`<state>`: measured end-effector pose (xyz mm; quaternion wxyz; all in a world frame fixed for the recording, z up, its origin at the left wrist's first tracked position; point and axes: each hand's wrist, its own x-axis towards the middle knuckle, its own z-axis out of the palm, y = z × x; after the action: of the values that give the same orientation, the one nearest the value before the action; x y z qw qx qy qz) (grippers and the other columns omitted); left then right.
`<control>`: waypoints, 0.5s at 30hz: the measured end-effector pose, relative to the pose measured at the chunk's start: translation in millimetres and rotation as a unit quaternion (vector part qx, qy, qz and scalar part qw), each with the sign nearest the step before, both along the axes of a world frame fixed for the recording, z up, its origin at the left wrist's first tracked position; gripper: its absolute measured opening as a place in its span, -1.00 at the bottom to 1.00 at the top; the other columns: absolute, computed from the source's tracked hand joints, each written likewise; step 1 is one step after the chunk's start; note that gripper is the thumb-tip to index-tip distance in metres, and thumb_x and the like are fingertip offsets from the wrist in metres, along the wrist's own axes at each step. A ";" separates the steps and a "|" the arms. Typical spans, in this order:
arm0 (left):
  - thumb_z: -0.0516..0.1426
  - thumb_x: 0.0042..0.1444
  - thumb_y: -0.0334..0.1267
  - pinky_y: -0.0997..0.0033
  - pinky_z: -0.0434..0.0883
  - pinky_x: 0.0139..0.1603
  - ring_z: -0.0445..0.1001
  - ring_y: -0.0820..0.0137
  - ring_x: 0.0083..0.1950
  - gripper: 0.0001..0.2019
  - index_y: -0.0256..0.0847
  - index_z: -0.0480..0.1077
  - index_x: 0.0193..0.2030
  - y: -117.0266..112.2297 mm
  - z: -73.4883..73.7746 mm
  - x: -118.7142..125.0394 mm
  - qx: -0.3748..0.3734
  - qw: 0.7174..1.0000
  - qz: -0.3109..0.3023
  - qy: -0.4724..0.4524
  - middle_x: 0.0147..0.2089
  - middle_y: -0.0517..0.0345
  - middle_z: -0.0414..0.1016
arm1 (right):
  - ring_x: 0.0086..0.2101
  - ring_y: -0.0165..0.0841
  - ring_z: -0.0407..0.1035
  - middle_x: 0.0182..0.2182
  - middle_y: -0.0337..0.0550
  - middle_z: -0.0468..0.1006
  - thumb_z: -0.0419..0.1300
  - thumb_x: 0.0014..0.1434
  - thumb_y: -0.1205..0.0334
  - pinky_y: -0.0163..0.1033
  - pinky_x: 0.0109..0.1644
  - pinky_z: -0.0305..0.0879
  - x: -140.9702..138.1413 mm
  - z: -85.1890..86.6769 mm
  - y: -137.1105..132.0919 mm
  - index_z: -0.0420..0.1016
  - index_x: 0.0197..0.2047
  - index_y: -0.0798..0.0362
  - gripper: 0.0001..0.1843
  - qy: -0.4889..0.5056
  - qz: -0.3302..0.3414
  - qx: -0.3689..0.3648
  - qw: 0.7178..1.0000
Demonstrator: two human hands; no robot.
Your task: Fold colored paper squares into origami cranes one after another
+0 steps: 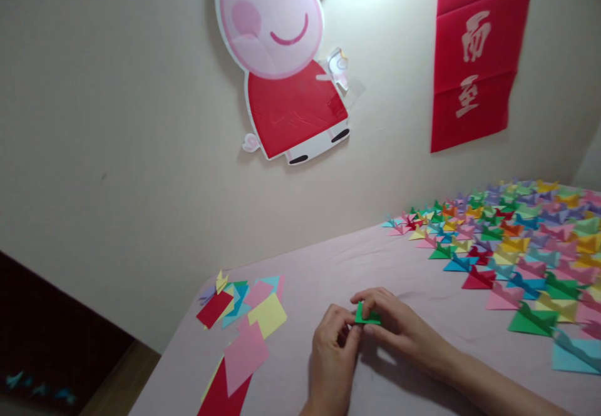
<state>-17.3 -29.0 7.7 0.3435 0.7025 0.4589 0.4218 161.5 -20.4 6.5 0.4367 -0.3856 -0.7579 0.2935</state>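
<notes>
A small folded piece of green paper [370, 318] is pinched between my two hands, just over the pink-covered table [300, 397]. My left hand [332, 344] grips its left edge with thumb and fingertips. From the right, my right hand [397, 322] holds the same paper, its index finger bent over the top and the thumb below. Fingers cover part of the paper, so its full folded shape is hidden.
Loose coloured paper squares, including a yellow sheet [268, 316] and a pink sheet [245, 356], lie at left. A folded yellow paper figure [221, 281] stands behind them. Rows of folded paper cranes [533, 319] cover the right side. The wall [154, 203] borders the table's back.
</notes>
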 end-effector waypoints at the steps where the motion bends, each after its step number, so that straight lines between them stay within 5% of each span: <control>1: 0.10 0.18 -0.37 0.50 0.24 -0.32 0.34 0.43 -0.34 -0.86 -0.19 0.45 -0.38 0.1 0.3 0.2 -0.002 1.000 -0.001 -0.002 -0.34 0.21 0.38 | -0.09 -0.22 0.38 -0.17 -0.09 0.52 0.18 0.23 0.13 -0.11 0.03 0.33 -0.3 0.3 1.1 0.43 -0.28 -0.01 -0.88 0.027 0.007 -0.025 0.999; 9: 0.14 0.20 -0.23 0.49 0.22 -0.34 0.30 0.42 -0.37 -0.83 -0.22 0.42 -0.39 2.1 1.4 0.1 -0.020 1.000 0.005 -0.019 -0.39 0.22 0.37 | -0.38 -0.34 0.37 -0.43 -0.23 0.44 0.21 0.14 0.13 -0.26 -0.28 0.32 -2.6 5.6 1.2 0.38 -0.46 0.05 -0.79 0.125 -0.009 -0.128 0.984; 15: 0.10 0.23 -0.25 0.48 0.21 -0.33 0.28 0.42 -0.36 -0.82 -0.21 0.37 -0.40 0.7 1.1 0.9 -0.028 0.999 0.009 -0.016 -0.40 0.23 0.34 | -0.45 -0.39 0.31 -0.50 -0.29 0.42 0.20 0.11 0.18 -0.32 -0.36 0.25 -5.5 3.5 -0.5 0.39 -0.39 0.04 -0.87 0.088 -0.021 -0.117 0.989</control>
<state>-16.4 -28.3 8.7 0.3663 0.6816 0.4711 0.4235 156.0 -20.9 9.9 0.4594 -0.4230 -0.6686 0.4037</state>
